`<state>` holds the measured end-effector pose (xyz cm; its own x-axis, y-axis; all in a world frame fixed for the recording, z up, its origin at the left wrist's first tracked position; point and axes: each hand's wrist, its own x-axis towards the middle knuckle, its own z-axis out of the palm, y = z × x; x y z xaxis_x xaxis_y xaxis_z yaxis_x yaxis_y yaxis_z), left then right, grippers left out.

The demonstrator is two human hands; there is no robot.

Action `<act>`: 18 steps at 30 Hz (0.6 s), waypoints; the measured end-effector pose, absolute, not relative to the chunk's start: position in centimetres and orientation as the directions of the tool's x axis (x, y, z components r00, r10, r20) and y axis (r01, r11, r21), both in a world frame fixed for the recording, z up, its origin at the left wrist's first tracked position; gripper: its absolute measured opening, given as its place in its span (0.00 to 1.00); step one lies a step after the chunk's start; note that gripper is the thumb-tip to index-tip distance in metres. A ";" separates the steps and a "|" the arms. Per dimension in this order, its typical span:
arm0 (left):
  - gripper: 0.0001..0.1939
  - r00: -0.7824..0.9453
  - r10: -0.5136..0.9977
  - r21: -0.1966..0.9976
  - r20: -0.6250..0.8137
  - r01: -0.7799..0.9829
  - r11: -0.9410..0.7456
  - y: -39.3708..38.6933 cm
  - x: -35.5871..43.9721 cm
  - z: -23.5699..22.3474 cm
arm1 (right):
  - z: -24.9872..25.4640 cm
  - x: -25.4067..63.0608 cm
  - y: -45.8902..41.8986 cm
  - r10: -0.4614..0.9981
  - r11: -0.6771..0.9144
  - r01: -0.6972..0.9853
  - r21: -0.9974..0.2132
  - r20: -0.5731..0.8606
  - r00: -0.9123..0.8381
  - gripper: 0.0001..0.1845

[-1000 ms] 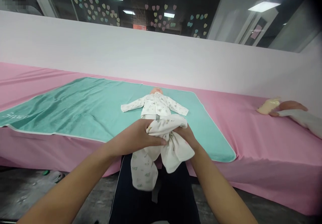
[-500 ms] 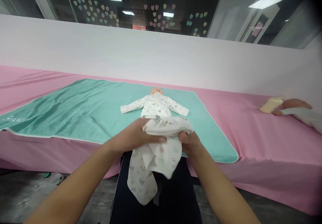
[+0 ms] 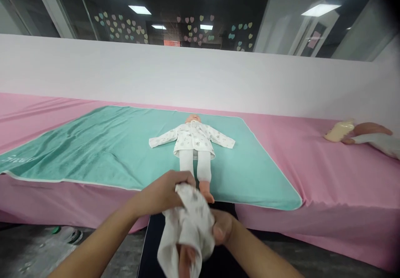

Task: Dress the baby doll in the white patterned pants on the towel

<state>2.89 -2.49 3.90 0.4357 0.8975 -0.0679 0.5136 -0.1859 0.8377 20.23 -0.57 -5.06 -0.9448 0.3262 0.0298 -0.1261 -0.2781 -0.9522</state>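
Note:
Over my lap, I hold small white printed baby pants point(image 3: 195, 217), bunched and blurred by motion. My left hand point(image 3: 162, 192) grips their upper left part, fingers closed in the cloth. My right hand point(image 3: 222, 226) is closed on the right side. Through an open end of the cloth at the bottom, something skin-coloured shows; I cannot tell just what it is. Beyond my hands a baby doll point(image 3: 194, 138) lies on its back, arms spread, in a white printed jacket. Its legs are white with a bare foot showing; the other foot is hidden behind my left hand.
A teal towel point(image 3: 131, 144) lies under the doll on a pink-covered table point(image 3: 268, 136). At the right are a yellowish bottle point(image 3: 339, 131) and part of another doll point(image 3: 371, 134). A white wall point(image 3: 187, 78) stands behind. Clear and green items lie on the floor at the lower left.
My hands and the pants have moved down towards me, baring the doll's legs. The pants are turned and more bunched, with an open end facing me. The view has tilted up slightly.

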 end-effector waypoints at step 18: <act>0.30 0.341 0.940 0.611 0.019 0.740 -0.281 -0.7 8.2 -3.0 | -6.1 23.1 -1.1 0.982 0.049 0.166 -0.985 0.017 -0.189 0.09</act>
